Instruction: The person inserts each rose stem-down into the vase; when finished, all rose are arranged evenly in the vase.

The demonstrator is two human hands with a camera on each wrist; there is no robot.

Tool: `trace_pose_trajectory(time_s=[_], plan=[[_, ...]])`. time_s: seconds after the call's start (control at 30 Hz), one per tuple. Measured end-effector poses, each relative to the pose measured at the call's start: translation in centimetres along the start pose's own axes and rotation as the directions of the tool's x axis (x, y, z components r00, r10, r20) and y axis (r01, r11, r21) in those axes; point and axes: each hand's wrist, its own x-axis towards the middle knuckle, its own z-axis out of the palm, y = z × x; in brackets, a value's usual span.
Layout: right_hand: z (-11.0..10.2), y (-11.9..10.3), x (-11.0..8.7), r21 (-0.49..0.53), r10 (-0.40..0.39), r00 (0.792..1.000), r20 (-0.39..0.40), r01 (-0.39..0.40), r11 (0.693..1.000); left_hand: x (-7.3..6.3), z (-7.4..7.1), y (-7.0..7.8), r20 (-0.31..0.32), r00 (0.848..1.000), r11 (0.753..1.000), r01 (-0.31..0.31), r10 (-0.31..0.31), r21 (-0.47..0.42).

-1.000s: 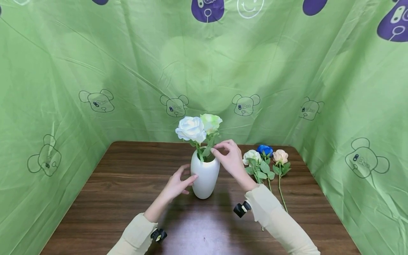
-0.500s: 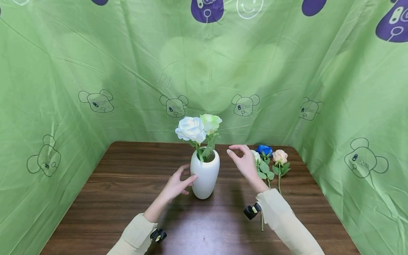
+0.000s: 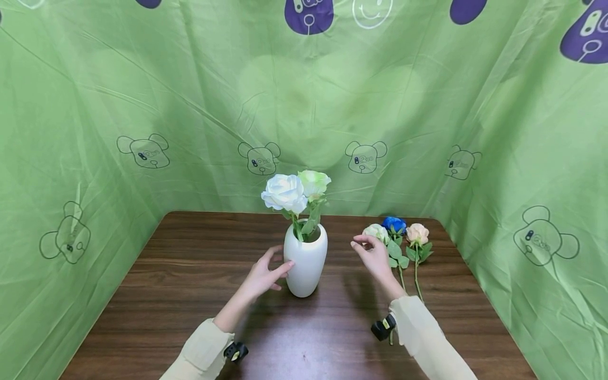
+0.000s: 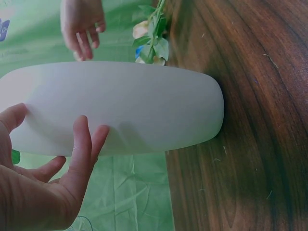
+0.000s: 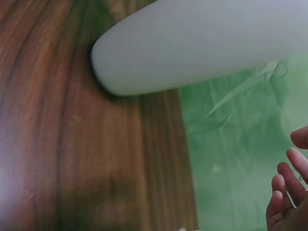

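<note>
A white vase [image 3: 305, 269] stands upright on the wooden table, holding a white rose [image 3: 283, 192] and a green-tinged rose [image 3: 314, 183]. My left hand [image 3: 260, 274] rests against the vase's left side, its thumb toward the front and its other fingers spread, as the left wrist view also shows. To the vase's right, my right hand [image 3: 374, 258] hovers with loosely bent fingers and nothing in them. In the head view it overlaps the leaves of a white rose [image 3: 376, 231] lying on the table. Beside that flower lie a blue rose [image 3: 394, 224] and a peach rose [image 3: 417, 233].
The brown wood-grain table [image 3: 180, 274] ends at a green patterned curtain [image 3: 304, 105] that surrounds it at the back and sides. The stems of the lying roses point toward the near right, partly beneath the right forearm.
My right hand has come away from the leaves at the vase's mouth and moved right and nearer, toward the lying roses. My left hand and the vase have stayed in place.
</note>
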Motion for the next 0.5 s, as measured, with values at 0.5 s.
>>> trace_pose_trajectory(time_s=[0.5], plan=[[-1.2, 7.1, -1.4, -0.055, 0.050, 0.995, -0.090, -0.055, 0.997, 0.0, 0.0, 0.1, -0.006, 1.000, 1.000, 0.002, -0.002, -0.003]])
